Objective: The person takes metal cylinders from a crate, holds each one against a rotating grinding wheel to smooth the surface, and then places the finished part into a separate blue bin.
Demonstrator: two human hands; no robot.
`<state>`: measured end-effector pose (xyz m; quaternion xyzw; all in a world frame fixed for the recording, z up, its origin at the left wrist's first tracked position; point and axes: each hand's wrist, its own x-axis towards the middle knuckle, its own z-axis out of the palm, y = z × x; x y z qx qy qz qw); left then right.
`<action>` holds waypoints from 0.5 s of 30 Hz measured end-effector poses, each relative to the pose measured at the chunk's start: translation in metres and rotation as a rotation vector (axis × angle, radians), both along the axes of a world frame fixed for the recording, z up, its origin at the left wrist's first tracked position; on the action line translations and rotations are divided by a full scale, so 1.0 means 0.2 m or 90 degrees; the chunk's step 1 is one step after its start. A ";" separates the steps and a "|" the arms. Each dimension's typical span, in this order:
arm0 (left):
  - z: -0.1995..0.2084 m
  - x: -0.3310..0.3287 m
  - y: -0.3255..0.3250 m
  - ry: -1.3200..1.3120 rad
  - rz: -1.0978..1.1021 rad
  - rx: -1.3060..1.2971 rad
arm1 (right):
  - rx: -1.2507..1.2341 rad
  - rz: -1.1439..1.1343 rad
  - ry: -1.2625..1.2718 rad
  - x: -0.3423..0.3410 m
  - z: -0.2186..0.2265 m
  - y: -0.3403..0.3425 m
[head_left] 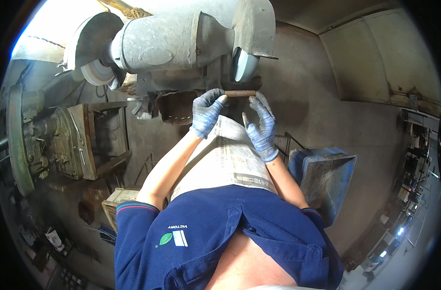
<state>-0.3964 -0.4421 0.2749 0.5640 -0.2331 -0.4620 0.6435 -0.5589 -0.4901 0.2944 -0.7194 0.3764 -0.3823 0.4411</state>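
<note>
A short rusty brown bar (239, 94) is held level in front of my body, one end in each gloved hand. My left hand (208, 112), in a blue-grey glove, pinches its left end between thumb and fingers. Fingers of my right hand (262, 126), gloved alike, close on the right end, while its thumb stands apart lower down. Just beyond the bar is the pale grinding wheel (246, 66) of a bench grinder (157, 42), below its metal guard; bar and wheel look apart, though the depth is hard to judge.
A second white wheel (97, 72) sits at the grinder's left end. Below the grinder is a rusty, open-topped holder (178, 107). A blue plastic bin (326, 181) stands at my right, and a greenish machine (61, 140) at my left. Newspaper (232, 150) covers my lap.
</note>
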 end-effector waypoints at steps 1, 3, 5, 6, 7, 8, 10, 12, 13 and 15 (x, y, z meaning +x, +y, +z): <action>-0.02 0.01 -0.01 -0.017 -0.013 0.005 | 0.000 0.002 -0.002 0.00 -0.01 -0.02; -0.03 0.01 -0.03 -0.008 -0.015 0.020 | 0.025 0.001 -0.030 0.01 0.00 -0.03; -0.03 0.01 -0.05 -0.007 -0.014 0.027 | 0.011 -0.002 -0.011 0.02 -0.01 -0.04; -0.04 0.01 -0.06 -0.009 -0.011 0.029 | -0.014 -0.004 0.023 0.01 -0.02 -0.05; -0.04 0.00 -0.07 -0.011 -0.007 0.031 | -0.040 -0.006 0.058 0.01 -0.03 -0.06; -0.05 0.00 -0.08 0.010 -0.001 0.033 | -0.013 -0.008 0.031 0.01 -0.04 -0.07; -0.04 -0.01 -0.10 0.051 0.012 0.033 | 0.039 -0.013 -0.024 0.00 -0.09 -0.07; -0.04 -0.03 -0.12 0.066 0.019 0.041 | 0.066 -0.025 -0.082 0.00 -0.11 -0.08; -0.06 -0.04 -0.12 0.055 0.018 0.042 | 0.079 -0.030 -0.112 0.00 -0.12 -0.08; -0.07 -0.05 -0.14 0.042 0.023 0.053 | 0.058 -0.011 -0.064 -0.01 -0.14 -0.10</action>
